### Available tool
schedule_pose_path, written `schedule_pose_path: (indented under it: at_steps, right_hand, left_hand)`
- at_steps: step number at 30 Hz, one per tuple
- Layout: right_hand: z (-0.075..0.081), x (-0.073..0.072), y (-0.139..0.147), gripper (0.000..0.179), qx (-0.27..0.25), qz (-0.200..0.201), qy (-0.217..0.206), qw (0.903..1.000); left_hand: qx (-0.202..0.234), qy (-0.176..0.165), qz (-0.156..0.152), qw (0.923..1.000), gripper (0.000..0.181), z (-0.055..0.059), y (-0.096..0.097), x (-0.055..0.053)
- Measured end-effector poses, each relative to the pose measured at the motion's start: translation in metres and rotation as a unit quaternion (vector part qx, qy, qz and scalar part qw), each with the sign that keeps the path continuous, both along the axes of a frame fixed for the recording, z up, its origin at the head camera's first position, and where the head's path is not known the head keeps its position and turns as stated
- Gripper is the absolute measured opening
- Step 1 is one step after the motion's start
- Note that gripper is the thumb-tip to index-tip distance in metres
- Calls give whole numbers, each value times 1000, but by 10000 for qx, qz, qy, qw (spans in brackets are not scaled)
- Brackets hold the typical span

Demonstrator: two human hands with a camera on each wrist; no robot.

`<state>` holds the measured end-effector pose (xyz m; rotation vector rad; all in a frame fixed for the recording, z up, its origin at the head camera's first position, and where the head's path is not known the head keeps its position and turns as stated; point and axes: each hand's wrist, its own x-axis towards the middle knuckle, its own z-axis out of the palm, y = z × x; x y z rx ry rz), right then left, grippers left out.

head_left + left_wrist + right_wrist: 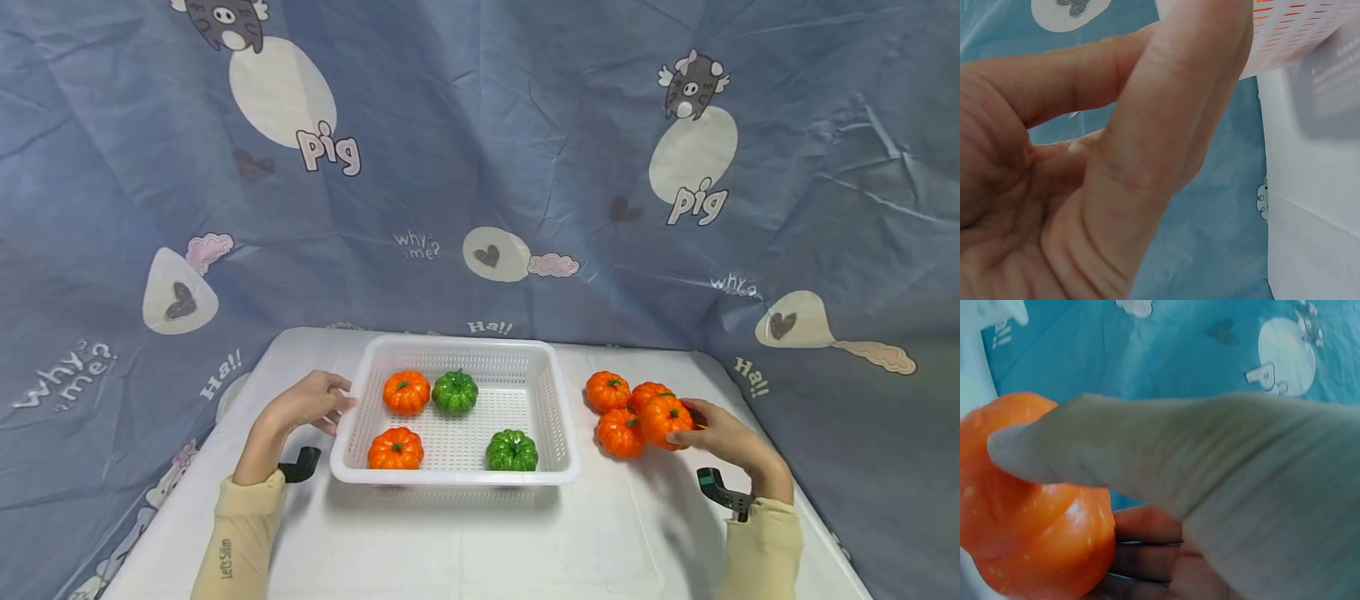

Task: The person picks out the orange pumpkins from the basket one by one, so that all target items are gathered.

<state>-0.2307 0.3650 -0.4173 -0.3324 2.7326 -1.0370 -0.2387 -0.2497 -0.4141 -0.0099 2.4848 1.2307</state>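
My right hand (716, 433) grips an orange toy pumpkin (664, 419), with the thumb across it and the other fingers behind. The right wrist view shows the held pumpkin (1041, 531) close up. Three more orange pumpkins (620, 433) sit against one another beside it, one partly hidden. At the white plastic basket's (457, 477) left side, my left hand (311, 400) has loosely bent fingers close to the rim; contact cannot be told. Inside the basket lie two orange pumpkins (395, 450) and two green ones (512, 451).
A white cloth (450, 546) covers the table under the basket and pumpkins. Behind and at the sides hangs a blue printed curtain (420, 150). The basket's raised, slotted walls stand between my left hand and the pumpkins inside.
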Motion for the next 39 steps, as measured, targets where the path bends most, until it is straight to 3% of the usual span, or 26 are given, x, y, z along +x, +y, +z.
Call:
schedule_pose_path:
  at_steps: [4,9,27,39]
  right_hand:
    - [-5,1,8,62,240,-99,-87,9996]
    - [-11,2,16,74,513,-285,-406,9975]
    - [-41,-12,22,83,222,-417,-1087,9929]
    - [-43,-13,18,83,221,-464,-1288,9903]
  left_hand:
    - [6,-7,-8,10000,56,0,0,0]
    - [15,-41,-6,10000,55,0,1,-1]
    - [6,-53,26,10000,55,1,2,0]
    - [-14,-47,43,10000,55,0,2,1]
